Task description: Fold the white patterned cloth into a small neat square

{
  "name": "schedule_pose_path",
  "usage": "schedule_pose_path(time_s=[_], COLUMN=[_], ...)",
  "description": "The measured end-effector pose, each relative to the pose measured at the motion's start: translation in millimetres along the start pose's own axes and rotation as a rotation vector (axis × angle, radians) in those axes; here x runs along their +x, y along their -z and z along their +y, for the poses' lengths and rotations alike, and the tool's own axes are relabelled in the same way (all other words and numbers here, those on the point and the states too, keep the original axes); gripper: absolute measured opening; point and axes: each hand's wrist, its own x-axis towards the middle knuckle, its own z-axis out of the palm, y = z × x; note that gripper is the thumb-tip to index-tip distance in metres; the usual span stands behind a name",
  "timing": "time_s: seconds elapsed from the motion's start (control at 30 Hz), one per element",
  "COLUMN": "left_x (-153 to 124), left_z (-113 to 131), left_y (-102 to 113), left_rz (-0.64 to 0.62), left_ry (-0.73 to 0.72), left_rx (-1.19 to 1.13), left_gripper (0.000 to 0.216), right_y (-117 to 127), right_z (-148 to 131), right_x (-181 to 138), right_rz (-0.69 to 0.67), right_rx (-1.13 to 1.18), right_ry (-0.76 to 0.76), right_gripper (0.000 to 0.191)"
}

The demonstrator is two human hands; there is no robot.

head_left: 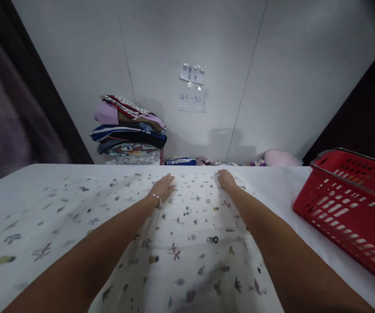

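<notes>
A white cloth [190, 234] printed with small dark and coloured figures lies spread across the white table [272, 182]. Both my arms reach forward over it. My left hand [164, 186], with a thin bracelet at the wrist, lies flat on the cloth near its far edge, fingers stretched out. My right hand [226, 179] rests palm down on the far edge of the cloth a little to the right, fingers extended and close together. Neither hand grips anything.
A red plastic basket [350, 208] with a metal handle stands at the table's right side. A stack of folded clothes [128, 130] sits against the white wall at the back left. More fabric lies along the wall's foot. Two paper notes [192, 87] hang on the wall.
</notes>
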Motion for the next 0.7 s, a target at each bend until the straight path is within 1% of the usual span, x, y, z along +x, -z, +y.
schedule_pose_path(time_s=[0.07, 0.1, 0.2, 0.3, 0.43, 0.53, 0.6, 0.7], left_x=[-10.8, -14.9, -19.8, -16.4, -12.9, -14.8, -16.3, -18.0], left_z=[8.7, 12.4, 19.0, 20.1, 20.4, 21.7, 22.8, 24.8], left_y=[-6.7, -10.0, -18.0, -21.7, -23.9, -25.2, -25.0, -21.6], left_rz=[-0.037, -0.050, -0.096, -0.143, -0.137, -0.124, -0.117, -0.105], left_ry=[-0.097, -0.116, -0.079, -0.024, -0.016, -0.016, -0.009, 0.001], left_rx=[0.037, 0.055, 0.085, 0.069, 0.044, 0.038, 0.038, 0.025], left_gripper=[0.051, 0.052, 0.060, 0.067, 0.071, 0.071, 0.071, 0.067], right_y=[1.4, 1.4, -0.4, -2.7, -6.1, -9.6, -10.8, -9.8], right_z=[-6.0, -9.7, -19.6, -26.2, -39.8, -58.8, -72.9, -89.4], right_x=[-8.1, -12.4, -22.2, -24.3, -23.9, -26.9, -26.5, -17.9], right_rz=[-0.005, -0.018, -0.096, -0.153, -0.162, -0.191, -0.188, -0.146], right_rx=[-0.016, -0.024, -0.044, -0.070, -0.093, -0.060, -0.044, -0.066], right_ry=[0.052, 0.085, 0.186, 0.206, 0.187, 0.290, 0.328, 0.267], right_gripper=[0.041, 0.039, 0.034, 0.036, 0.043, 0.051, 0.048, 0.041])
